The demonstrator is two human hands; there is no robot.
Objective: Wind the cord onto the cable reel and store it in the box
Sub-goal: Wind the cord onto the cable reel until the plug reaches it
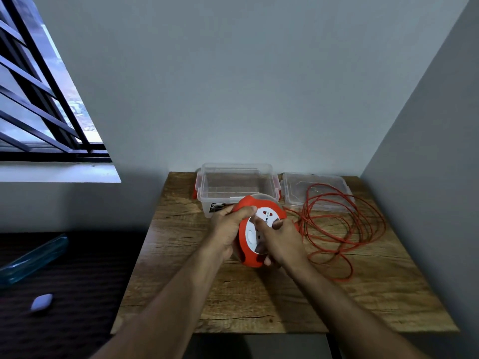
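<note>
An orange cable reel (pixel 246 238) with a white socket face is held upright above the wooden table (pixel 181 268), tilted toward me. My left hand (pixel 229 228) grips its left rim, thumb across the top. My right hand (pixel 281 240) clasps the right side of the white face, fingers pressed on it. The orange cord (pixel 342 229) lies in loose loops on the table to the right, running to the reel. A clear plastic box (pixel 237 187) with orange latches stands open behind the reel.
The box's clear lid (pixel 315 190) lies at the back right, partly under the cord loops. Walls close in behind and on the right. Left of the table is a dark surface with a blue-green glass piece (pixel 33 257) and a small white object (pixel 41 302).
</note>
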